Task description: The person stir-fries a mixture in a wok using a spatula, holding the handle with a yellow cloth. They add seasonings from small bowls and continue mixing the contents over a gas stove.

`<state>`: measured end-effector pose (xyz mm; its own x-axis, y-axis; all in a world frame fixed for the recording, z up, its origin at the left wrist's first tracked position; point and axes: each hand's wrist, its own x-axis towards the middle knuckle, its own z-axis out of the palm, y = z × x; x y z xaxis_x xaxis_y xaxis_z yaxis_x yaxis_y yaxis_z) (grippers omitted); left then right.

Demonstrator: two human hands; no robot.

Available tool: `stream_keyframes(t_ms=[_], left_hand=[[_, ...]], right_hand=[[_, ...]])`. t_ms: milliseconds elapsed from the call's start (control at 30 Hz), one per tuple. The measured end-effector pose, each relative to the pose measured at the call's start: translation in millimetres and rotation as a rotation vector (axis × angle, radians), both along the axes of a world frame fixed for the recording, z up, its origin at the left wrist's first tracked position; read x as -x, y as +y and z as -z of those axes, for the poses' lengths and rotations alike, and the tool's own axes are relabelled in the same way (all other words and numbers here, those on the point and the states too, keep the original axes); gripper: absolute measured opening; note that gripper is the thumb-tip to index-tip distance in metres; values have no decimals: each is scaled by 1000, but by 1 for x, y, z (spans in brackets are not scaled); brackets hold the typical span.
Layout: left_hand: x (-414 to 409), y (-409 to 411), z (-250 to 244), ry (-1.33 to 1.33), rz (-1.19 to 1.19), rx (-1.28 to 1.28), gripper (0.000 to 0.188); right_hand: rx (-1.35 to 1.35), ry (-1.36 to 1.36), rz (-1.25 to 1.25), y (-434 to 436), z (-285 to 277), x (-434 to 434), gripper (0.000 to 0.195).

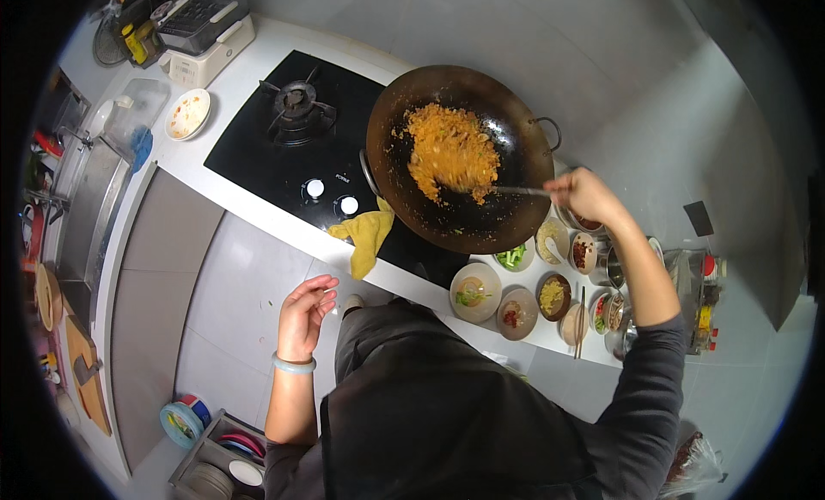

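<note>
My right hand (pixel 577 192) grips the handle of a metal spatula (pixel 522 190), whose blurred head is in the orange fried rice (pixel 451 148). The rice lies in a large two-handled wok (pixel 393 177) on the right side of the black gas hob (pixel 251 148). With a bangle on the wrist, my left hand (pixel 309 306) is held in the air before the counter, its fingers apart and nothing in it. A yellow cloth (pixel 368 235) hangs over the counter's edge near the wok's left handle.
Bowls of chopped ingredients stand right of the hob, among them one with greens (pixel 475 277); chopsticks (pixel 581 322) rest across another. At the left are a bare burner (pixel 295 100), a stained white bowl (pixel 187 115), a sink (pixel 93 210) and a cutting board with a cleaver (pixel 86 371).
</note>
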<state>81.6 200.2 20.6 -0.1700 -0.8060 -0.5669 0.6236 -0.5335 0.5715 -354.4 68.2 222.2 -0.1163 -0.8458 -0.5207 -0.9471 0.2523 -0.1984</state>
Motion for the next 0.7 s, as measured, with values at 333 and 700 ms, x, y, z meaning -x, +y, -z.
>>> stream_keyframes(t_ms=[333,700], left_hand=[[6,8,6,-45,-82,-27,25],[16,32,22,-27,-147,-70,24]], right_hand=[[96,582,-299,2,-49,33,28],[548,650,-711,-73,-6,63,28]])
